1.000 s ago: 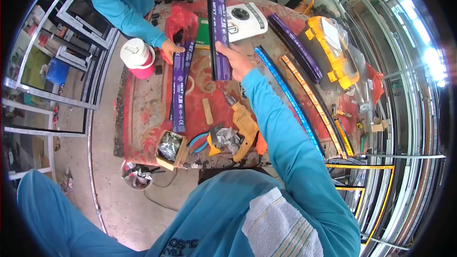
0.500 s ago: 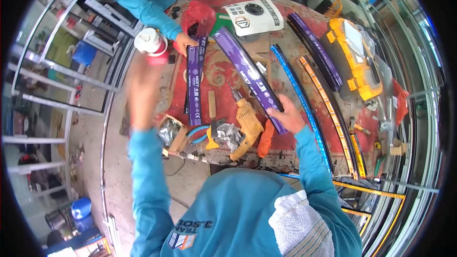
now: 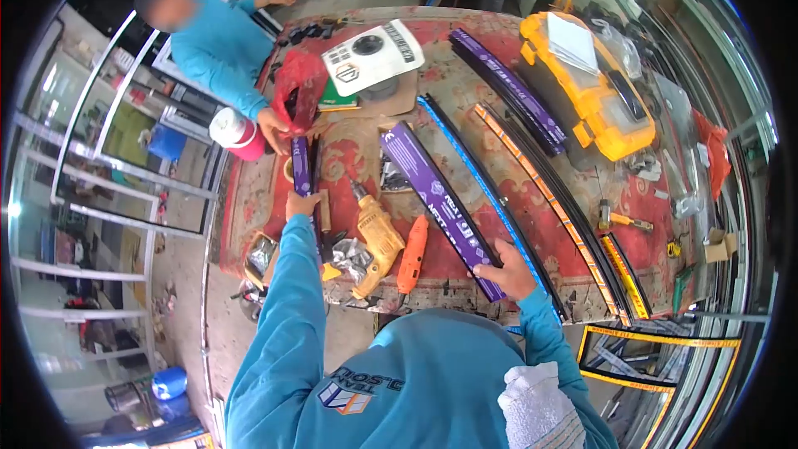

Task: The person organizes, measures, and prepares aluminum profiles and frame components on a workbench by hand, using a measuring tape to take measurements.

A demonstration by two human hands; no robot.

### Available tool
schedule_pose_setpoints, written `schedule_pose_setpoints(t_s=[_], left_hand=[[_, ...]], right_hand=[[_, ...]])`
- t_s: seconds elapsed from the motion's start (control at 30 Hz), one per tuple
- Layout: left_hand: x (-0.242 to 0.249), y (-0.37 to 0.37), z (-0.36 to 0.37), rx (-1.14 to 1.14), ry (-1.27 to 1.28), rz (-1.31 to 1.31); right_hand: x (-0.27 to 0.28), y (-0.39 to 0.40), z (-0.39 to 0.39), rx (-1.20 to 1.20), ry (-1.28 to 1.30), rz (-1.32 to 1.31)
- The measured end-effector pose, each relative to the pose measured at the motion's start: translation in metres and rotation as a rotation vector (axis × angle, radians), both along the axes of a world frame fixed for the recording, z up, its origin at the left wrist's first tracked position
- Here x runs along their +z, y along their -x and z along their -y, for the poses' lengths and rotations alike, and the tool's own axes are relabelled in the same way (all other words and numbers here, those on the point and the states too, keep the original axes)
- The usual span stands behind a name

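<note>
Lowered, left hand (image 3: 301,202) now grips the short purple strip (image 3: 300,168).

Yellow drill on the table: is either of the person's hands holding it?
No. The yellow drill lies untouched between the hands; the left hand grips one purple strip and the right hand another purple strip.

Long purple strip (image 3: 440,197) lies flat, slanting across the red counter (image 3: 532,224); a second purple strip (image 3: 301,168) lies flat near the left edge.

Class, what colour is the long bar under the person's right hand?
Purple with white lettering: the long bar under the right hand, seen in the head view.
</note>
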State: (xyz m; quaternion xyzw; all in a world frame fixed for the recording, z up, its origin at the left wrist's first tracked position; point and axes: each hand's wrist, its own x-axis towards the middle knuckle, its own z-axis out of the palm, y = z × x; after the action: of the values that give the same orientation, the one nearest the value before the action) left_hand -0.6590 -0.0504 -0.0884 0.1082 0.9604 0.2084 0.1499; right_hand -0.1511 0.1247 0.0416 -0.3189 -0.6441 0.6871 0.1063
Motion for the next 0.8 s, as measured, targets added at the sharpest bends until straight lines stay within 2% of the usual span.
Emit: schedule_pose_setpoints(t_s=[0.07, 0.17, 0.23, 0.37, 0.47, 0.53, 0.6, 0.63, 0.67, 0.73, 0.77, 0.8], left_hand=[[0.006, -0.010, -0.006, -0.040, 0.130, -0.015], [0.020, -0.033, -0.018, -0.035, 0.171, -0.074], [0.023, -0.038, -0.022, 0.062, 0.230, -0.170], [0.032, -0.040, -0.013, 0.109, 0.209, -0.225], [0.034, -0.031, 0.002, 0.082, 0.164, -0.243], [0.043, -0.029, 0.010, 0.097, 0.136, -0.246], [0.057, -0.030, 0.017, 0.083, -0.003, -0.228], [0.082, -0.049, 0.015, 0.017, -0.167, -0.323], [0.085, -0.050, 0.014, 0.013, -0.173, -0.322], [0.100, -0.059, 0.011, -0.167, -0.775, 0.110], [0.111, -0.074, 0.005, -0.188, -0.842, 0.242], [0.119, -0.091, -0.004, -0.200, -0.839, 0.251]], right_hand=[[0.002, -0.022, 0.002, -0.033, 0.010, 0.018], [-0.009, -0.049, 0.006, -0.082, 0.013, -0.075], [-0.025, -0.062, 0.009, -0.095, 0.073, -0.096], [-0.037, -0.073, 0.001, -0.066, 0.158, -0.127], [-0.007, -0.066, 0.002, -0.065, 0.251, -0.168], [0.014, -0.059, 0.003, -0.081, 0.428, -0.271], [0.003, -0.062, 0.002, -0.061, 0.438, -0.367], [0.011, -0.060, 0.004, -0.067, 0.522, -0.428], [0.016, -0.060, 0.004, -0.072, 0.603, -0.489], [0.008, -0.066, 0.006, -0.127, 0.586, -0.462], [0.001, -0.069, 0.003, -0.093, 0.594, -0.445], [-0.004, -0.072, 0.002, -0.064, 0.602, -0.429]])
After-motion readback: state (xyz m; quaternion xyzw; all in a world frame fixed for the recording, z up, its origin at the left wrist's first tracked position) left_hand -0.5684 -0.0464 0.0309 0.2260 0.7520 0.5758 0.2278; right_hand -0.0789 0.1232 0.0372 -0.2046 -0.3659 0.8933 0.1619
